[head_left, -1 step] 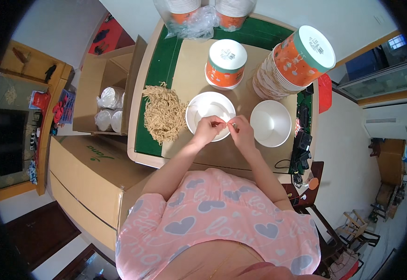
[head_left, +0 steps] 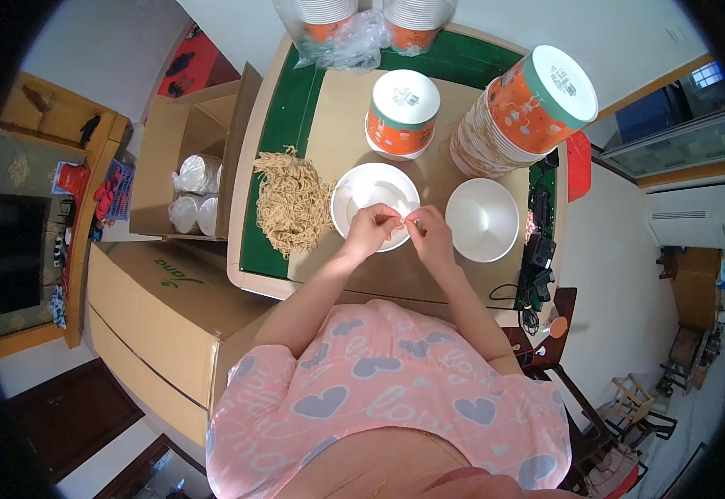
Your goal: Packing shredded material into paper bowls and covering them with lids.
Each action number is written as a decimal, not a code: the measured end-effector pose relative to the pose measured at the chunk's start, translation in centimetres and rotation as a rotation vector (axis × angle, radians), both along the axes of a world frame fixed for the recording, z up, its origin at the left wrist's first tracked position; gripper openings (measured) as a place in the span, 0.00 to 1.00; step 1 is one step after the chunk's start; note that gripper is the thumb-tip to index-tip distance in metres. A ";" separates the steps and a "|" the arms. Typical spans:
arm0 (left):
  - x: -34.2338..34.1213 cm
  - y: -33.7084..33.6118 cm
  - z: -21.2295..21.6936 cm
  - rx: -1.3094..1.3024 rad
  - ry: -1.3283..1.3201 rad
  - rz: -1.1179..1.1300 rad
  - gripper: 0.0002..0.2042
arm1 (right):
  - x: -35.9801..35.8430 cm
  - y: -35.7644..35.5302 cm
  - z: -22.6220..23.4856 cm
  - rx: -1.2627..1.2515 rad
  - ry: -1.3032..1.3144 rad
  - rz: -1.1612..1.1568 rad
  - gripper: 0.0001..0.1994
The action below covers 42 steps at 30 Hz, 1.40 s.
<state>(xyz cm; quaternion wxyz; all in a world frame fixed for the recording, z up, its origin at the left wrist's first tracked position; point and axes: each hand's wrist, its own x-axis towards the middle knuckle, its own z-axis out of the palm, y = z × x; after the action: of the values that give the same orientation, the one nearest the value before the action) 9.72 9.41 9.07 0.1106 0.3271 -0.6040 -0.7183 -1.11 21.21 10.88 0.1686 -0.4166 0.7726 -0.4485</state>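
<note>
My left hand (head_left: 371, 231) and my right hand (head_left: 431, 238) meet over the near rim of a white paper bowl (head_left: 347, 200). Fingers and thumbs of both are closed in a pinch, tip to tip. What they hold between them is too small to make out. Left of the bowl lies a tangled heap of tan, string-like strands (head_left: 293, 204). To the right of my right hand stands a second white paper tub (head_left: 482, 220), open side up. Beyond the bowl is an upside-down orange tub with a green band (head_left: 402, 125).
A tall leaning stack of orange paper tubs (head_left: 519, 112) stands at the far right of the table. More stacked tubs and crumpled clear plastic (head_left: 346, 43) sit at the back. Black adapters and cables (head_left: 537, 266) line the right edge. Cardboard boxes (head_left: 188, 291) stand at left.
</note>
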 end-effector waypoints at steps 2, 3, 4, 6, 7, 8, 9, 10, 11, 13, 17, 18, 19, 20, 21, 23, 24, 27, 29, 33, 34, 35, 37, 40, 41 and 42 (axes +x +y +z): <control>-0.1 0.1 0.8 0.000 -0.035 -0.004 0.06 | 0.0 0.2 0.0 -0.007 -0.002 0.002 0.05; -0.1 0.1 1.2 0.001 -0.069 -0.008 0.07 | 0.0 0.3 0.0 -0.013 -0.004 0.004 0.05; -0.1 0.3 1.4 0.001 -0.069 -0.007 0.07 | 0.0 0.3 0.0 -0.013 -0.003 0.005 0.05; -0.1 0.7 1.5 -0.165 -0.101 -0.040 0.06 | 0.0 0.3 -0.2 -0.032 0.004 0.011 0.06; -0.1 0.9 1.5 -0.165 -0.100 -0.040 0.06 | 0.0 0.3 -0.2 -0.032 0.004 0.011 0.06; -0.2 1.0 1.5 -0.269 -0.076 -0.042 0.05 | 0.0 0.3 -0.2 -0.036 0.015 0.013 0.06; -0.2 1.1 1.5 -0.372 -0.053 -0.044 0.05 | 0.0 0.3 -0.2 -0.039 0.025 0.016 0.06; -0.2 1.1 1.4 -0.372 -0.052 -0.045 0.05 | 0.0 0.3 -0.1 -0.039 0.025 0.015 0.06; -0.1 1.0 1.3 -0.425 -0.055 -0.032 0.04 | -0.1 0.3 0.0 -0.013 0.027 0.027 0.06; 0.1 0.8 1.2 -0.478 -0.058 -0.022 0.03 | -0.1 0.3 0.5 0.013 0.028 0.038 0.07; 0.5 0.3 1.6 -0.411 -0.114 -0.007 0.04 | 0.0 0.4 0.4 0.023 0.071 0.038 0.08; 0.5 0.2 1.6 -0.388 -0.126 -0.004 0.04 | 0.0 0.3 0.2 0.017 0.110 0.045 0.08; 0.5 0.2 1.5 -0.387 -0.126 -0.004 0.04 | 0.0 0.3 0.1 0.017 0.110 0.045 0.08; 0.5 0.2 1.3 -0.379 -0.134 -0.001 0.04 | 0.0 0.2 -0.1 0.027 0.090 0.060 0.07; 0.5 0.2 1.2 -0.370 -0.142 0.003 0.04 | 0.0 0.1 -0.1 0.037 0.072 0.075 0.07; 0.5 0.3 1.2 -0.371 -0.136 0.001 0.03 | 0.0 0.0 -0.2 0.026 0.077 0.071 0.06; 0.5 0.3 1.3 -0.375 -0.129 -0.001 0.03 | 0.0 -0.1 -0.2 0.014 0.083 0.066 0.05; 0.6 0.3 1.0 -0.408 -0.109 0.009 0.03 | 0.1 -0.1 -0.3 0.050 0.108 0.089 0.04; 0.5 0.3 1.6 -0.416 -0.130 -0.001 0.04 | 0.1 -0.1 -0.3 0.065 0.134 0.098 0.04; 0.6 0.3 1.6 -0.409 -0.172 -0.025 0.05 | 0.3 0.0 -0.4 0.045 0.112 0.081 0.05; 0.7 0.3 1.4 -0.407 -0.171 -0.021 0.05 | 0.3 0.0 -0.5 0.047 0.113 0.084 0.05; 0.7 0.3 1.1 -0.407 -0.149 -0.015 0.04 | 0.3 0.0 -0.6 0.027 0.094 0.071 0.05; 0.7 0.3 0.9 -0.405 -0.126 -0.006 0.04 | 0.3 0.0 -0.6 0.010 0.076 0.059 0.05; 0.7 0.2 1.2 -0.398 -0.136 -0.004 0.04 | 0.2 0.1 -0.5 0.034 0.097 0.061 0.05; 0.8 0.2 1.3 -0.411 -0.130 0.013 0.04 | 0.2 0.1 -0.6 0.015 0.097 0.059 0.05; 0.8 0.2 1.3 -0.424 -0.124 0.030 0.04 | 0.1 0.2 -0.6 -0.004 0.098 0.056 0.05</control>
<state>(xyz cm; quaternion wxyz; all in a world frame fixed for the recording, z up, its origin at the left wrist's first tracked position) 10.50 9.58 10.41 0.1504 0.3490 -0.7422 -0.5520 -0.99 21.37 10.31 0.1423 -0.4600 0.7670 -0.4240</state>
